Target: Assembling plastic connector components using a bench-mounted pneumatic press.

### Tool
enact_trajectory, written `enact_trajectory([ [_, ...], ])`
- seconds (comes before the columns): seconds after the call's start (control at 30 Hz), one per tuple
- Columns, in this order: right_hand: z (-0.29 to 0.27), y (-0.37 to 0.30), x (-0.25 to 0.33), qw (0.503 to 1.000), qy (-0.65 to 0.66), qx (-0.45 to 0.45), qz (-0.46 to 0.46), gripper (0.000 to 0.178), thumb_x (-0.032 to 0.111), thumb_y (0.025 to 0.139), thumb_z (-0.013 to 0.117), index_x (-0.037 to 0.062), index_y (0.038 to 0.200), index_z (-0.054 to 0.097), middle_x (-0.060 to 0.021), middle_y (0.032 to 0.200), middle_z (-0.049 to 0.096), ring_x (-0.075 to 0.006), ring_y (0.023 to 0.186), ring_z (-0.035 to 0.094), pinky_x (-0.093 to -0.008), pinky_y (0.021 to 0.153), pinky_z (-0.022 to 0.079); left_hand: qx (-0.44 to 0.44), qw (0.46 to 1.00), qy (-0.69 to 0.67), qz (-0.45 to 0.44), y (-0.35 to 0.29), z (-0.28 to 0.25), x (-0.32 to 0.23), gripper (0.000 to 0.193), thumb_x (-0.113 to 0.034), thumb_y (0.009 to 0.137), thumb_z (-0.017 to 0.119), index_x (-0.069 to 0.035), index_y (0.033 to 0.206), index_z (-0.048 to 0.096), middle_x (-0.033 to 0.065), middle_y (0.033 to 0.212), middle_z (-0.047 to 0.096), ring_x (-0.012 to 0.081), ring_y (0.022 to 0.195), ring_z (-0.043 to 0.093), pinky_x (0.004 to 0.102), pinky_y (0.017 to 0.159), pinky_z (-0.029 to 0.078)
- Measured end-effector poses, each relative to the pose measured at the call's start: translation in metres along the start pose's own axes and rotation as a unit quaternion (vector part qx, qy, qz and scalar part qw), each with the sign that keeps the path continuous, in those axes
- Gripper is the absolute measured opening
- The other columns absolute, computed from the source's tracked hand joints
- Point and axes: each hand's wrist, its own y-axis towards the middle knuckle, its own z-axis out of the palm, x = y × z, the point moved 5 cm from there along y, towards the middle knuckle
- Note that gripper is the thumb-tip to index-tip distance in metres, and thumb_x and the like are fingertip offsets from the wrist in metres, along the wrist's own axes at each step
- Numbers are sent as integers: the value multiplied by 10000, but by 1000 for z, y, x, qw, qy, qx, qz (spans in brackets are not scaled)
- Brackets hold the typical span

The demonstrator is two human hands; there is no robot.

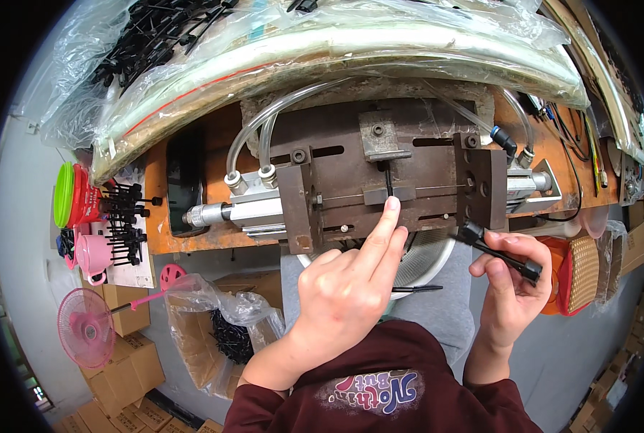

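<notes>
My left hand (347, 292) reaches up to a dark metal fixture (423, 169). Its index finger is stretched out, the tip on the lower end of a thin black pin (389, 177) seated in the fixture's middle block; nothing shows in its grasp. Off to the right, my right hand (513, 289) pinches a black rod-shaped plastic part (506, 258) with thicker ends between thumb and fingers. Whether this is one piece or more, I cannot tell. On both sides of the fixture are pneumatic cylinders (261, 211) with clear hoses.
A white mesh basket (426, 270) sits on my lap below the fixture, with black rods at it. Plastic-wrapped black parts (156, 43) lie at the back left. Left are a pink cup (93, 254), a pink fan (86, 328) and a bagged box of black pieces (228, 335).
</notes>
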Motion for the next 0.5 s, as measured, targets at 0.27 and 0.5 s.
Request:
enact_trajectory([
  [0.27,-5,-2,-4,983,137,15,121,220,-113,784,652,-65,984,575,-215,915,652,-247,684,681,-306,579,581,3,1000,-26,-14,0,-2,2,237,-114,726,785,-53,946,726,56,1162,690,134,528,593,253,469,428],
  [0.5,15,-9,21,922,-271,119,-249,187,-57,730,738,-13,907,696,-156,924,697,-219,676,682,-300,600,582,56,873,-476,-94,-6,-14,1,370,-117,650,872,-51,992,747,74,991,728,25,505,465,184,443,318],
])
